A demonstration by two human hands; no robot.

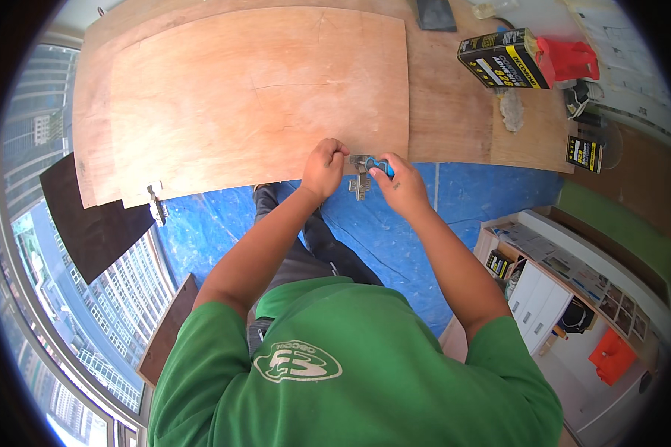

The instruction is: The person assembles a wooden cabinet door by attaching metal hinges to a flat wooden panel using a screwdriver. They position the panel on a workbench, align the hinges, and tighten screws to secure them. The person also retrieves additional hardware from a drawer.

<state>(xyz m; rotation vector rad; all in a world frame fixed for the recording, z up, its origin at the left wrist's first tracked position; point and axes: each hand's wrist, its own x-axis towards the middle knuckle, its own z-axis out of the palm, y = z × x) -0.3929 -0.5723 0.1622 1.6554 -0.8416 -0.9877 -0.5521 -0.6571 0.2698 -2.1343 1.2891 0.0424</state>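
A plywood panel (276,97) lies on a larger wooden board, its near edge facing me. At that edge, right of centre, a metal cabinet hinge (360,182) sits with its arm sticking out past the wood. My right hand (404,188) is wrapped round the blue handle of a screwdriver (382,165), which points left at the hinge cup; its tip is hard to make out. Just left of the hinge, my left hand (325,168) is closed in a pinch over the panel, and what it holds, if anything, is hidden. A second hinge (156,205) is at the panel's left corner.
Black adhesive tins (503,59) (584,154) and a red bag (566,59) stand at the right. A dark flat piece (435,15) lies at the back. Blue sheeting (395,231) covers the floor. Windows (89,298) line the left; a white cabinet (540,305) stands lower right.
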